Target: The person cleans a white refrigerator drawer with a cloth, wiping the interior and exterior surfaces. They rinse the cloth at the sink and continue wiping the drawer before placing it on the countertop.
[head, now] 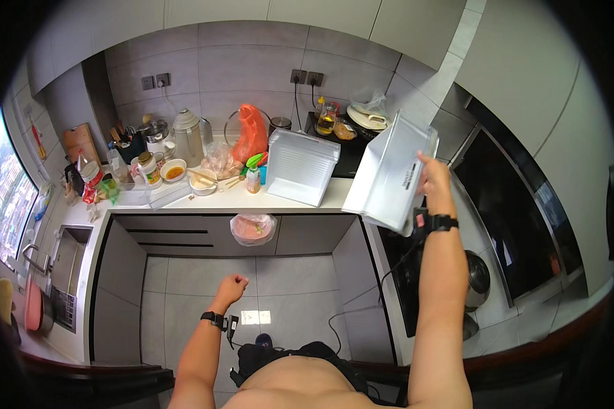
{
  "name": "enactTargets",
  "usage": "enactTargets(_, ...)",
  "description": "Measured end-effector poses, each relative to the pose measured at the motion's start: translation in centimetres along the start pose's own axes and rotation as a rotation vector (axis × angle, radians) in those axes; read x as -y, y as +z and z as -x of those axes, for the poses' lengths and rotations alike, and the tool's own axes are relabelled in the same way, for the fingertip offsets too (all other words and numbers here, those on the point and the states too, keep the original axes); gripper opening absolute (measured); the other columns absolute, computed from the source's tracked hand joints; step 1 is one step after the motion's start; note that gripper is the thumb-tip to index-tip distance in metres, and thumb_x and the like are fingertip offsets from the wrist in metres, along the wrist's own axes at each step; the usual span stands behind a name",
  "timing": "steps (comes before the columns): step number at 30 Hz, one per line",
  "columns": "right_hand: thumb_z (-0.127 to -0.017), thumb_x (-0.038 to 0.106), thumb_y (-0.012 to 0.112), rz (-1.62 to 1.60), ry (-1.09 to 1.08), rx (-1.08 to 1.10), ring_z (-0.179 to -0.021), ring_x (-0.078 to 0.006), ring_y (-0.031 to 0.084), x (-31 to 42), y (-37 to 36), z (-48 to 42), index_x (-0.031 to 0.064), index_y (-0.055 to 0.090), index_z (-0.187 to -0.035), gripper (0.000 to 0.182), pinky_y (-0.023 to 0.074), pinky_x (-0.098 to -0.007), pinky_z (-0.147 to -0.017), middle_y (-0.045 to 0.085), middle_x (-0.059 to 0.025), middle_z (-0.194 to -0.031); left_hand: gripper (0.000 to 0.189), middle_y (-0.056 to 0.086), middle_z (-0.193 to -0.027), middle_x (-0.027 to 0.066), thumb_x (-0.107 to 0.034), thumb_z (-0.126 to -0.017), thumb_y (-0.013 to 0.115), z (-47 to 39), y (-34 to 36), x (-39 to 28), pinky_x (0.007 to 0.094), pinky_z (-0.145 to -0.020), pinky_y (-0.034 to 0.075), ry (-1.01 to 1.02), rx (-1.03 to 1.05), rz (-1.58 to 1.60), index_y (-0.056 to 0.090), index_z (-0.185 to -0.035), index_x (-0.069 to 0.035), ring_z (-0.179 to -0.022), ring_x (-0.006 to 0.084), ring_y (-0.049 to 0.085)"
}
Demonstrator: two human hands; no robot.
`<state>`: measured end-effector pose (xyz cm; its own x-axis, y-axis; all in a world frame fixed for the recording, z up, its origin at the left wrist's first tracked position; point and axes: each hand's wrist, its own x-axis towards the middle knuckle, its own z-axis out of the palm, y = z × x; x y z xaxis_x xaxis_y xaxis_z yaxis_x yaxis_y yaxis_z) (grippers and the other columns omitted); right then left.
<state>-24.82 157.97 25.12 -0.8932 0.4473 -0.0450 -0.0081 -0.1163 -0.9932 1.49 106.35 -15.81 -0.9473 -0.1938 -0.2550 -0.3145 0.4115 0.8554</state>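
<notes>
My right hand [434, 176] grips the edge of a clear plastic refrigerator drawer [384, 189], tilted at the counter's right corner. Its outer wall bears printed marks. A second, similar drawer [303, 166] with a ribbed base leans on the back counter, its open side towards me. My left hand [232, 288] hangs over the floor with its fingers curled in and nothing seen in it. To the left of the second drawer stand a spray bottle with a green head [253, 176] and an orange plastic bag [250, 133].
Bowls [174, 170], a thermos jug [187, 135] and jars crowd the back counter [225, 202]. A lined waste bin [253, 228] hangs at its front. The sink [71, 255] is left, a cooktop [399, 276] right. A black cable [332, 322] trails from my right wrist.
</notes>
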Motion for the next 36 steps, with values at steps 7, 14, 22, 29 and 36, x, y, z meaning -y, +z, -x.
enactTargets(7, -0.087, 0.034, 0.086, 0.428, -0.241, 0.11, -0.09, -0.0378, 0.073, 8.7, 2.9, -9.3, -0.0184, 0.066, -0.111, 0.061, 0.0567, -0.0472, -0.079, 0.072, -0.0279, -0.103, 0.031, 0.074, -0.078, 0.0099, -0.029, -0.096, 0.072, -9.0, 1.9, -4.0, 0.0366, -0.071, 0.055, 0.017, -0.074, 0.04, 0.072, -0.094, 0.001, -0.072, 0.0207, 0.069)
enactTargets(14, -0.084, 0.06, 0.082, 0.822, -0.432, 0.205, -0.062, -0.0138, 0.042, 5.1, 4.1, -26.1, 0.0072, 0.058, -0.073, 0.059, 0.0386, -0.035, -0.056, 0.05, -0.0001, -0.069, 0.028, 0.073, -0.078, 0.0064, -0.026, -0.095, 0.072, -13.2, 7.0, -10.8, 0.0327, -0.071, 0.054, -0.088, -0.187, 0.139, 0.073, -0.095, 0.002, -0.073, 0.0152, 0.067)
enactTargets(22, -0.084, 0.059, 0.082, 0.992, -0.438, 0.596, -0.057, -0.0155, 0.044, -5.0, 7.5, -33.3, 0.0097, 0.054, -0.066, 0.059, 0.0391, -0.0362, -0.053, 0.051, -0.0001, -0.062, 0.027, 0.073, -0.079, 0.0074, -0.026, -0.096, 0.072, -14.4, 11.0, -13.7, 0.033, -0.069, 0.053, -0.158, -0.242, 0.099, 0.071, -0.093, 0.002, -0.072, 0.0156, 0.066)
enactTargets(29, -0.081, 0.06, 0.083, 1.101, -0.523, 0.85, -0.062, -0.0188, 0.048, -12.5, 10.4, -37.7, 0.0064, 0.056, -0.069, 0.061, 0.0424, -0.0378, -0.058, 0.054, -0.0044, -0.065, 0.026, 0.073, -0.079, 0.0082, -0.024, -0.096, 0.071, -13.1, 11.4, -12.2, 0.0337, -0.068, 0.053, -0.181, -0.351, 0.123, 0.07, -0.092, 0.002, -0.071, 0.0165, 0.066)
enactTargets(36, -0.078, 0.047, 0.09, 1.035, -0.374, 0.986, -0.063, -0.0168, 0.048, -16.5, 13.2, -40.9, 0.0059, 0.059, -0.072, 0.052, 0.0424, -0.0363, -0.059, 0.055, -0.0024, -0.065, 0.026, 0.074, -0.078, 0.0086, -0.024, -0.095, 0.072, -10.6, 10.8, -10.8, 0.0343, -0.07, 0.054, -0.316, -0.431, 0.087, 0.071, -0.094, 0.003, -0.072, 0.0173, 0.068)
